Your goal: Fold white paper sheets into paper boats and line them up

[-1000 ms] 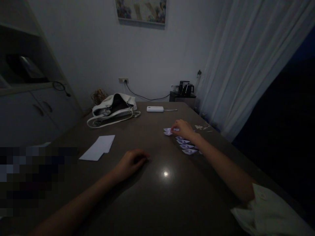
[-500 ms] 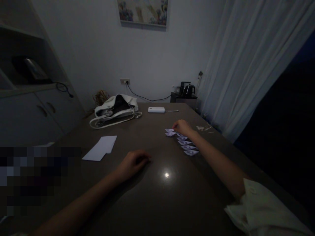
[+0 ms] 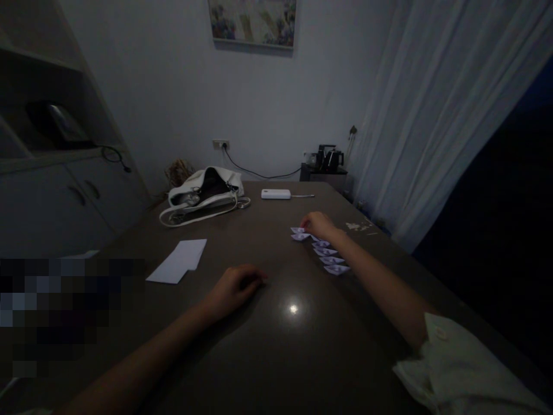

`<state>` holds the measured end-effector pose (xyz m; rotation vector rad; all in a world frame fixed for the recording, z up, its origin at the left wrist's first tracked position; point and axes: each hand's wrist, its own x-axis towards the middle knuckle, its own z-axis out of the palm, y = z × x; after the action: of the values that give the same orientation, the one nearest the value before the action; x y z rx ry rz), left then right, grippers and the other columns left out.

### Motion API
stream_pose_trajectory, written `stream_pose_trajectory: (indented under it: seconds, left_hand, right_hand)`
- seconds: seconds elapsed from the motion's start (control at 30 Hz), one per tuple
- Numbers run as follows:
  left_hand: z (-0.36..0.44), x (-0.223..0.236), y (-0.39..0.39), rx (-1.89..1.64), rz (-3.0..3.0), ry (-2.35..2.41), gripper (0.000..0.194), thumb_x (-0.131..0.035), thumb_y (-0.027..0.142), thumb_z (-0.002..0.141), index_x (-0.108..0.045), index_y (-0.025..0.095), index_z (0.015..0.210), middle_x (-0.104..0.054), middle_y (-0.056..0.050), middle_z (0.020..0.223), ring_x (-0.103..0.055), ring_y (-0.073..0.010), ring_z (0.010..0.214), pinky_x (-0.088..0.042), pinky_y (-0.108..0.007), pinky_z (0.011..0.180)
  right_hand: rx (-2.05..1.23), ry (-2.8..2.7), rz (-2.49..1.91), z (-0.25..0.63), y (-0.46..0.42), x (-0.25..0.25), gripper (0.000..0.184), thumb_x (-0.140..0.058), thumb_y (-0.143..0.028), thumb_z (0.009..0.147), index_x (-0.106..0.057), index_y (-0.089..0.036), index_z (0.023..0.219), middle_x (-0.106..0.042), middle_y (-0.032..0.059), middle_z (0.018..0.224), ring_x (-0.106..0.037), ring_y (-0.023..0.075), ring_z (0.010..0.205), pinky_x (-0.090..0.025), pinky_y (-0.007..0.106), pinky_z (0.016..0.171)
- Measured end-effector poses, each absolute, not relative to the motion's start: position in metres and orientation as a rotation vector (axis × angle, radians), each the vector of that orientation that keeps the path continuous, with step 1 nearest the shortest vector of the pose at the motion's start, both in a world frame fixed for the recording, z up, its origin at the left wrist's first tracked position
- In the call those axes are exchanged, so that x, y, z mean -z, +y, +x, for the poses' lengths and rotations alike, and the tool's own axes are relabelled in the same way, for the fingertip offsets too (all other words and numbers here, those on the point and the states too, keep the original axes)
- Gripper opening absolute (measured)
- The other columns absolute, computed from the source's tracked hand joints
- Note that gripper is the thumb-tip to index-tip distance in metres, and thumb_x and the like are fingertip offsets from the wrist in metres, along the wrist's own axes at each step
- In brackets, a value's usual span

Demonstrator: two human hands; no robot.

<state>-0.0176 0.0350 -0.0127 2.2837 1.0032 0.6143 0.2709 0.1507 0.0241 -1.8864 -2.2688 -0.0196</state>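
Small folded white paper boats stand on the dark table, right of its middle. A slanting row of several, with this paper boat point(image 3: 336, 269) nearest me, runs away towards my right wrist. Two more sit side by side to the left, the front one point(image 3: 299, 237) in plain sight. My right hand point(image 3: 320, 226) pinches the right end of the rear paper boat point(image 3: 297, 230); its fingertips partly cover it. My left hand point(image 3: 238, 286) rests on the tabletop, fingers loosely curved with a gap to the thumb, and holds nothing.
White paper sheets point(image 3: 179, 262) lie on the left of the table point(image 3: 259, 357). A white handbag point(image 3: 207, 193) and a white power bank point(image 3: 276, 194) with a short cable are farther back. Paper scraps point(image 3: 356, 226) lie near the right edge. A kettle point(image 3: 332, 158) stands beyond the table.
The view has shifted very slightly. My right hand stays at the rear paper boat with hardly any movement, and my left hand rests in the same place.
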Motion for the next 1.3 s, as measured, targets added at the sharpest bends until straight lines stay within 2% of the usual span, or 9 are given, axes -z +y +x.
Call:
stream_pose_trajectory:
  seconds: [0.37, 0.57, 0.67, 0.83, 0.93, 1.07, 1.17, 1.3]
  left_hand:
    - [-0.017, 0.015, 0.036, -0.636, 2.299, 0.985, 0.021, -0.049, 0.022, 0.086, -0.065, 0.016, 0.098, -0.067, -0.006, 0.093, -0.062, -0.017, 0.082, -0.047, -0.027, 0.073]
    - [-0.019, 0.011, 0.038, -0.663, 2.361, 1.013, 0.022, -0.047, 0.019, 0.085, -0.064, 0.016, 0.097, -0.067, -0.007, 0.093, -0.062, -0.0174, 0.084, -0.048, -0.027, 0.074]
    - [-0.032, 0.002, 0.047, -0.67, 2.45, 1.23, 0.024, -0.046, 0.02, 0.084, -0.064, 0.015, 0.099, -0.065, -0.009, 0.098, -0.062, -0.0202, 0.088, -0.049, -0.03, 0.078]
    - [-0.089, -0.025, 0.07, -0.493, 2.48, 1.894, 0.029, -0.048, 0.027, 0.082, -0.065, 0.014, 0.101, -0.062, -0.014, 0.111, -0.057, -0.0296, 0.105, -0.044, -0.039, 0.09]
    - [-0.135, -0.036, 0.082, -0.102, 2.262, 1.959, 0.047, -0.063, 0.038, 0.071, -0.063, 0.012, 0.11, -0.061, -0.016, 0.118, -0.057, -0.033, 0.108, -0.044, -0.04, 0.091]
    - [-0.178, -0.033, 0.089, 0.084, 2.147, 1.8, 0.081, -0.071, 0.037, 0.057, -0.047, 0.022, 0.133, -0.047, -0.012, 0.138, -0.048, -0.033, 0.122, -0.041, -0.039, 0.097]
    - [-0.184, -0.03, 0.088, 0.131, 2.105, 1.748, 0.085, -0.066, 0.031, 0.058, -0.04, 0.024, 0.138, -0.037, -0.01, 0.146, -0.043, -0.0315, 0.127, -0.038, -0.038, 0.1]
    - [-0.176, -0.035, 0.082, 0.193, 2.043, 1.733, 0.082, -0.064, 0.031, 0.06, -0.041, 0.024, 0.139, -0.036, -0.008, 0.148, -0.043, -0.0312, 0.127, -0.04, -0.035, 0.099]
  right_hand:
    - [0.047, -2.251, -1.84, 0.271, 0.15, -0.026, 0.017, -0.065, -0.014, 0.077, -0.074, -0.021, 0.09, -0.073, 0.0057, 0.095, -0.066, 0.0189, 0.091, -0.046, 0.024, 0.079]
    - [0.126, -2.241, -1.701, 0.266, 0.137, -0.03, 0.02, -0.059, -0.017, 0.082, -0.072, -0.021, 0.097, -0.072, 0.0054, 0.097, -0.064, 0.0196, 0.093, -0.045, 0.028, 0.082]
    - [0.131, -2.288, -1.604, 0.257, 0.115, -0.031, 0.021, -0.059, -0.017, 0.082, -0.072, -0.022, 0.097, -0.072, 0.0048, 0.095, -0.062, 0.0194, 0.092, -0.044, 0.029, 0.081]
    - [0.131, -2.411, -1.322, 0.246, 0.063, -0.023, 0.019, -0.058, -0.014, 0.082, -0.07, -0.022, 0.095, -0.071, 0.0046, 0.094, -0.06, 0.0218, 0.094, -0.043, 0.036, 0.082]
    - [0.123, -2.451, -1.251, 0.248, 0.039, -0.014, 0.02, -0.058, -0.014, 0.082, -0.069, -0.024, 0.095, -0.071, 0.0035, 0.095, -0.059, 0.0235, 0.097, -0.04, 0.041, 0.085]
    - [0.074, -2.367, -1.223, 0.257, 0.027, -0.003, 0.02, -0.055, -0.016, 0.083, -0.069, -0.024, 0.095, -0.071, 0.0033, 0.093, -0.06, 0.023, 0.093, -0.042, 0.04, 0.083]
    - [0.049, -2.283, -1.206, 0.265, 0.027, 0.0, 0.019, -0.054, -0.016, 0.083, -0.068, -0.023, 0.094, -0.071, 0.0035, 0.091, -0.062, 0.0219, 0.087, -0.045, 0.038, 0.079]
    - [0.034, -2.236, -1.183, 0.273, 0.03, 0.002, 0.018, -0.053, -0.019, 0.084, -0.069, -0.021, 0.092, -0.072, 0.0043, 0.087, -0.063, 0.0219, 0.082, -0.047, 0.038, 0.078]
